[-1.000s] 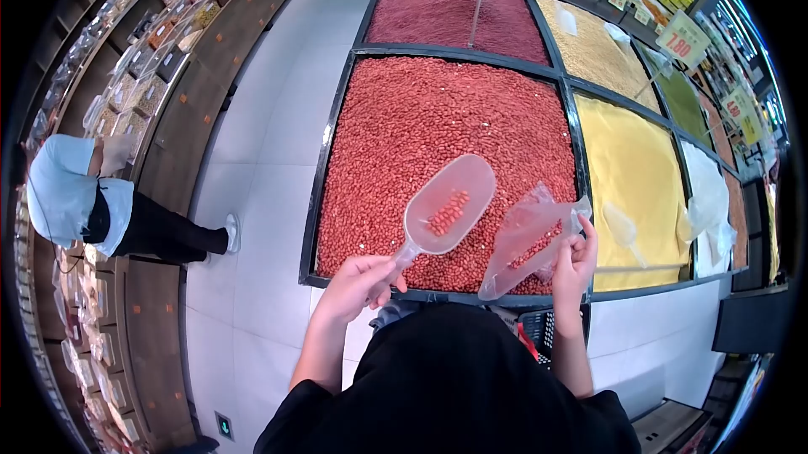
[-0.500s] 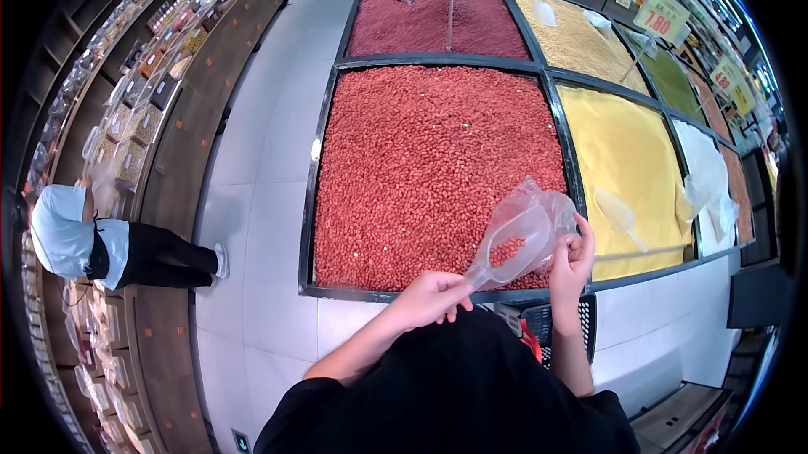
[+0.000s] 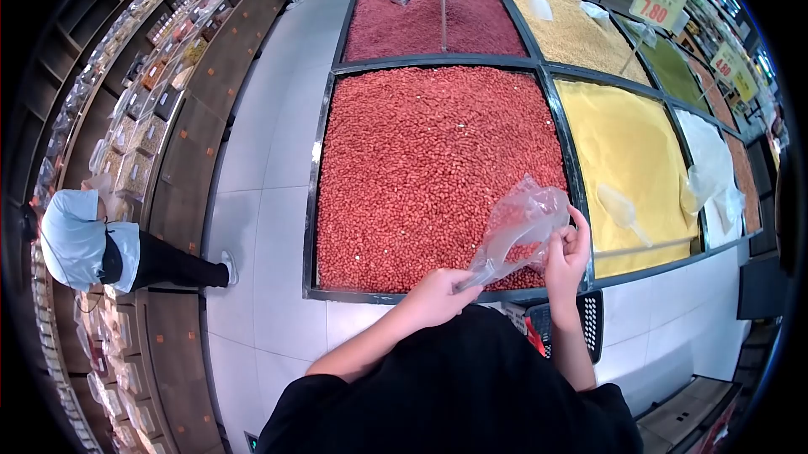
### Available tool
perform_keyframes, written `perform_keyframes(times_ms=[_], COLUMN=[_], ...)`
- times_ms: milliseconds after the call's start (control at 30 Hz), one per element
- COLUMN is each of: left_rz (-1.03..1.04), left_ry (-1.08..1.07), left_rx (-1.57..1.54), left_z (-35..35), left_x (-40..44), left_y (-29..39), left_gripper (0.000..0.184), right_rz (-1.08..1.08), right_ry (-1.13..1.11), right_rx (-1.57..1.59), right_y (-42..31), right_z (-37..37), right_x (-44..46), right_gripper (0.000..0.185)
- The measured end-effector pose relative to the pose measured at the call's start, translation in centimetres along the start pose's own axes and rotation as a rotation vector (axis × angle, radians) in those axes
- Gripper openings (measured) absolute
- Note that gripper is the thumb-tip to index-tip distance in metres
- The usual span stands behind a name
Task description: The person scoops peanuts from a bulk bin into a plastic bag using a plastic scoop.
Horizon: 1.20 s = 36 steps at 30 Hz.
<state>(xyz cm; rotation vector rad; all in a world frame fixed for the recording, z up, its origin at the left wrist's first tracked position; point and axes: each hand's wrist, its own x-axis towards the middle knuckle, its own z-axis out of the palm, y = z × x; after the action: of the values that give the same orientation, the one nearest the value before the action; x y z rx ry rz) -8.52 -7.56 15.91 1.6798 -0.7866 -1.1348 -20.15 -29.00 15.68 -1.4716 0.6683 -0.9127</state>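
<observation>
Plastic bag (image 3: 532, 213) separates left hand (image 3: 441, 296) from right hand (image 3: 567, 259).

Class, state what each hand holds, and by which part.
The left hand grips the clear scoop by its handle; the right hand pinches the plastic bag by its edge.

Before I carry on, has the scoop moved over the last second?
Yes. Against the red-filled bin's frame, the scoop has moved right and closer to the front edge, to the plastic bag.
</observation>
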Motion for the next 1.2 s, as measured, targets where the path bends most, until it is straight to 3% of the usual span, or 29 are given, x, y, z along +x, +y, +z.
perform_keyframes(times_ms=[133, 400, 667, 900, 1000, 1200], left_rz=[-0.065, -0.165, -0.158, -0.080, 0.019, 0.050], left_ry=[-0.017, -0.171, -0.176, -0.113, 0.036, 0.093], left_rx=[-0.298, -0.301, -0.363, -0.267, 0.015, 0.235], left_z=[-0.8, -3.4, -3.5, -0.8, 0.3, 0.0], left_x=[-1.0, -3.4, -3.4, -0.8, 0.3, 1.5], left_y=[-0.6, -1.1, -1.4, -2.0, -2.5, -0.4], left_gripper=[0.025, 0.027, 0.026, 0.024, 0.030, 0.032], right_rz=[-0.023, -0.055, -0.029, -0.010, 0.004, 0.006], right_ry=[-0.008, 0.035, 0.017, -0.010, -0.022, -0.020], right_rx=[-0.024, -0.026, -0.039, -0.009, 0.010, 0.011], right_y=[0.4, 0.9, 0.7, 0.3, -0.3, 0.0], right_z=[-0.5, -1.2, -1.2, -1.2, -0.9, -1.2], right_x=[0.2, -0.1, -0.1, -0.3, -0.4, -0.2], right_gripper=[0.051, 0.048, 0.047, 0.047, 0.047, 0.049])
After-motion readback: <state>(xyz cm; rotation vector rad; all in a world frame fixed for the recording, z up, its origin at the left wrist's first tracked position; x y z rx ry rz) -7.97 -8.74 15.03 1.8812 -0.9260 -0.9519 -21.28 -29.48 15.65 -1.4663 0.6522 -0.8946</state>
